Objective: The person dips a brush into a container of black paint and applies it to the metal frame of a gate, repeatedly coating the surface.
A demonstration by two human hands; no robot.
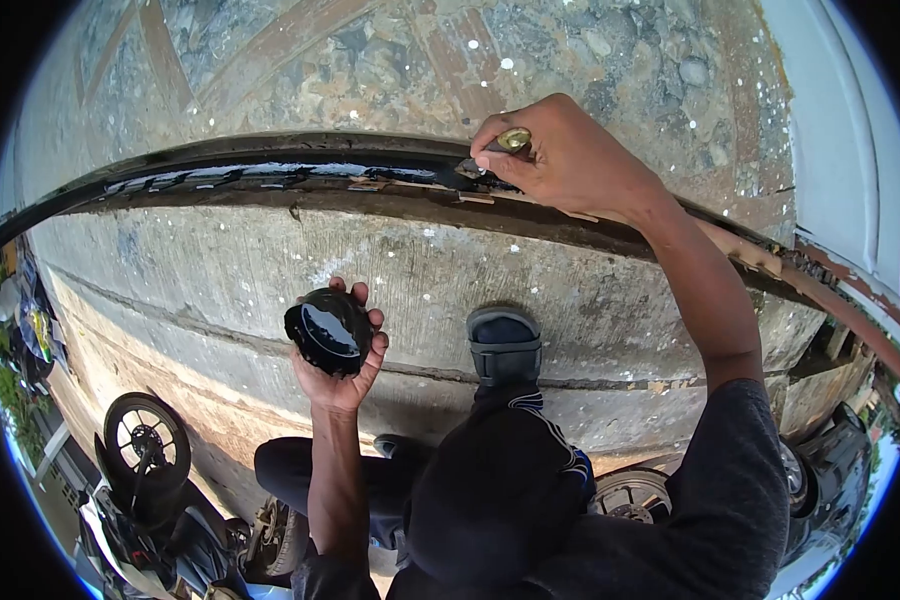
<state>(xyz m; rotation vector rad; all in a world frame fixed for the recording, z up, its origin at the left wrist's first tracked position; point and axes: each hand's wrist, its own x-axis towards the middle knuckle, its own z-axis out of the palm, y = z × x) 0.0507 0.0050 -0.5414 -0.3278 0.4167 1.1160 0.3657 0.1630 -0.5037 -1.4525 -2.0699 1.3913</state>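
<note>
While the left hand (335,388) cups a dark, open container (329,334) from below, fingers curled round its side, the right hand (582,160) works farther forward. Fingers there pinch the brush (511,142) by its handle, dark bristles down at the long black strip (270,172). Container holds glossy black liquid; it sits well apart from the brush, over pale concrete (220,260) spotted white. Strip lies between this concrete and stone-patterned paving (590,60), wet-looking shine along its left stretch. Sandalled foot (504,345) near the strip; motorcycle wheel (147,440) lower left.
</note>
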